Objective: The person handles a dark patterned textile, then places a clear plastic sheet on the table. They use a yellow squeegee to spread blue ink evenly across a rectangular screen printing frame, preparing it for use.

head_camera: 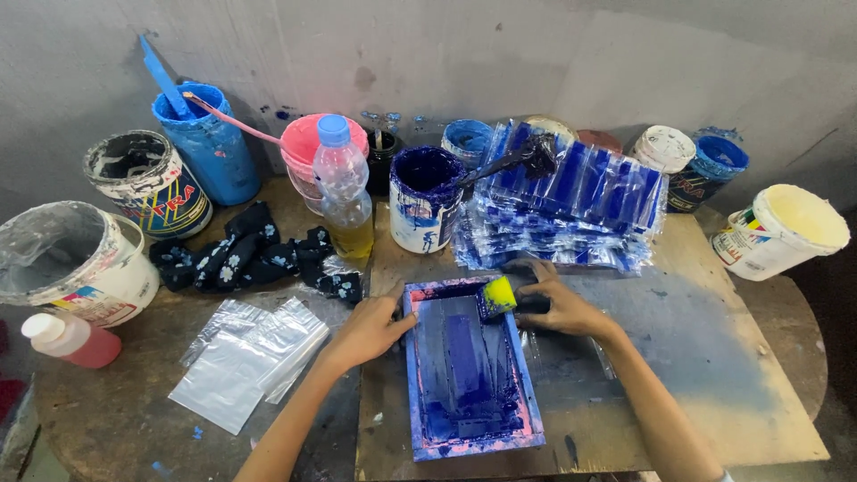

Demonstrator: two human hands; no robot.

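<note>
A small screen-printing frame (530,403) with a blue-stained rim and blue ink on its mesh lies on a wooden board (714,375). My left hand (368,330) presses on the frame's left upper edge, fingers spread. My right hand (561,302) grips a yellow sponge squeegee (496,296) smeared with blue ink, held at the frame's top right corner. Just behind the frame lies a stack of blue-printed clear plastic bags (571,201).
Blank clear bags (245,357) lie to the left. Several paint tubs line the wall: a blue-stained tub with a brush (420,201), a blue can (210,143), a pink tub (303,147), a white tub (786,228). A bottle of yellow liquid (344,192), a dark floral cloth (259,254) and a pink bottle (71,339) sit nearby.
</note>
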